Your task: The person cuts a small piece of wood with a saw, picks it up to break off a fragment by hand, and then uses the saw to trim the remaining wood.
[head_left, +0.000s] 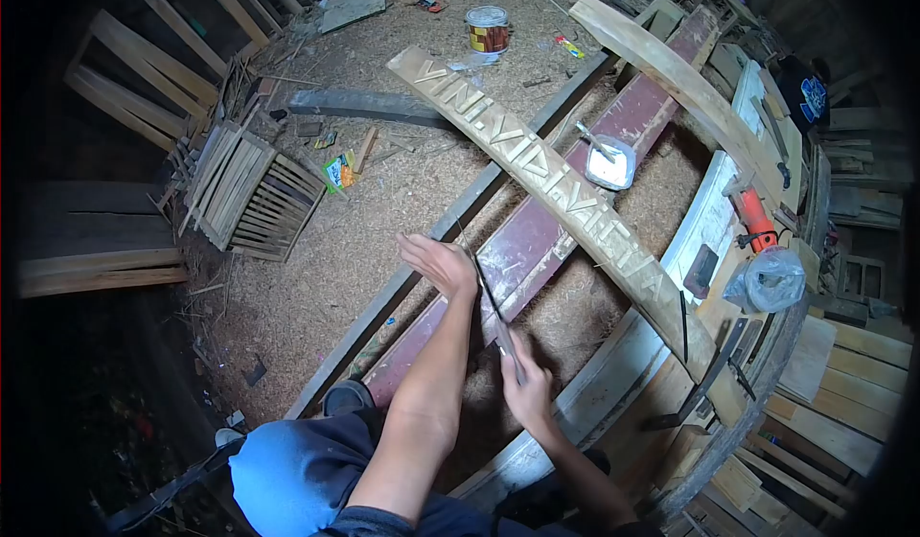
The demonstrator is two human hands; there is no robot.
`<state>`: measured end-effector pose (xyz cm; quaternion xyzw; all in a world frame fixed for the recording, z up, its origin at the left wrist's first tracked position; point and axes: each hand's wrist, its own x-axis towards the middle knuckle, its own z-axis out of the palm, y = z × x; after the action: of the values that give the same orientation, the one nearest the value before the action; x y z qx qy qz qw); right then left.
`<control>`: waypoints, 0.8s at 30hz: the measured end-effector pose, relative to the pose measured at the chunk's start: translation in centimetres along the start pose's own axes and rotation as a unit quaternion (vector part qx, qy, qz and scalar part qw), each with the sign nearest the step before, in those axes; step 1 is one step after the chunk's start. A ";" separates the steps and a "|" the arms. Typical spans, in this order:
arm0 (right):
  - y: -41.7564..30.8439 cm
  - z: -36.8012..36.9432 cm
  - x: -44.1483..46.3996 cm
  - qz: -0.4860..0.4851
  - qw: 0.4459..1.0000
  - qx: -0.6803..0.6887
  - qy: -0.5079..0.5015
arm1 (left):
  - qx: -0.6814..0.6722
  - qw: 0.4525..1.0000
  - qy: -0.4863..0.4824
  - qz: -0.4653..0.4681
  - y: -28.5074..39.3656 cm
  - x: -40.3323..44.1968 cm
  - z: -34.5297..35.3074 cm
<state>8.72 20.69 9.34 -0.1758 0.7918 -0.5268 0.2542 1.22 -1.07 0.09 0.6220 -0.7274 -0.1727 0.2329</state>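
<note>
In the head view, my hands worked apart near the middle, both on a blade (494, 299) that slanted over the edge of a maroon plank (517, 250). My right hand (526, 384), towards five o'clock, was wrapped around the blade's handle. My left hand (438, 263) was beside the blade's far end, its fingers stretched towards ten o'clock; I cannot tell whether its thumb side pinched anything. A board (551, 181) with raised letters ran from twelve o'clock down to four, crossing over the plank. At two o'clock a tub (618, 171) of something white sat on the plank, with a stick (599, 142) resting across it. A tin (487, 34) stood upright on the shavings at twelve. Between one and two lay a curved beam (671, 68). At three o'clock there was a red power tool (755, 219), with a plastic bag (772, 279) just below it. Between nine and ten a slatted frame (251, 192) leaned on its side, and a bright packet (338, 171) lay nearby at ten. Blue cloth (287, 484) showed at seven.
</note>
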 end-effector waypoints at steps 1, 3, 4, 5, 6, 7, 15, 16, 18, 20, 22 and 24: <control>-0.1 -1.0 -1.6 0.002 1.000 0.003 -0.003 | 0.003 1.000 -0.001 0.001 -0.4 -0.1 0.2; 0.9 0.2 -0.1 -0.024 1.000 -0.003 0.008 | 0.007 0.998 0.062 0.008 -0.6 -0.6 0.8; 0.7 1.6 1.9 0.004 1.000 -0.001 0.014 | 0.002 0.998 0.066 0.008 -0.3 -0.5 0.7; 0.6 2.4 3.0 0.034 0.999 0.003 0.019 | -0.004 0.999 0.047 0.002 -0.2 -0.4 0.5; 0.8 2.4 2.8 -0.035 0.999 -0.010 0.040 | -0.006 1.000 0.026 0.001 -0.2 0.0 0.3; 0.7 1.5 1.5 -0.029 0.999 -0.008 0.039 | 0.000 1.000 0.023 0.001 -0.2 -0.1 0.0; 0.7 1.8 1.9 0.000 0.999 0.001 0.038 | 0.018 0.999 0.031 0.022 -0.3 -0.2 0.3; 0.4 0.7 0.9 -0.022 0.999 -0.004 0.033 | 0.004 1.000 0.021 -0.002 -0.4 0.1 0.3; 0.9 -0.7 0.0 -0.040 0.999 0.003 0.017 | 0.007 1.000 0.018 -0.002 -0.2 -0.3 0.3; 1.0 0.6 0.4 -0.029 0.999 -0.014 0.028 | 0.013 0.999 0.032 0.008 0.2 -0.5 -0.4; 1.1 1.6 1.8 0.002 0.999 -0.035 0.034 | 0.008 0.999 0.035 0.006 0.3 -0.4 0.1; 0.9 1.2 0.9 -0.016 0.999 -0.020 0.037 | 0.019 0.999 0.034 0.009 -0.4 -0.6 0.0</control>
<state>8.73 19.70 7.90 -0.1740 0.8082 -0.5210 0.2124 1.60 -0.59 -0.23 0.6256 -0.7277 -0.1354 0.2466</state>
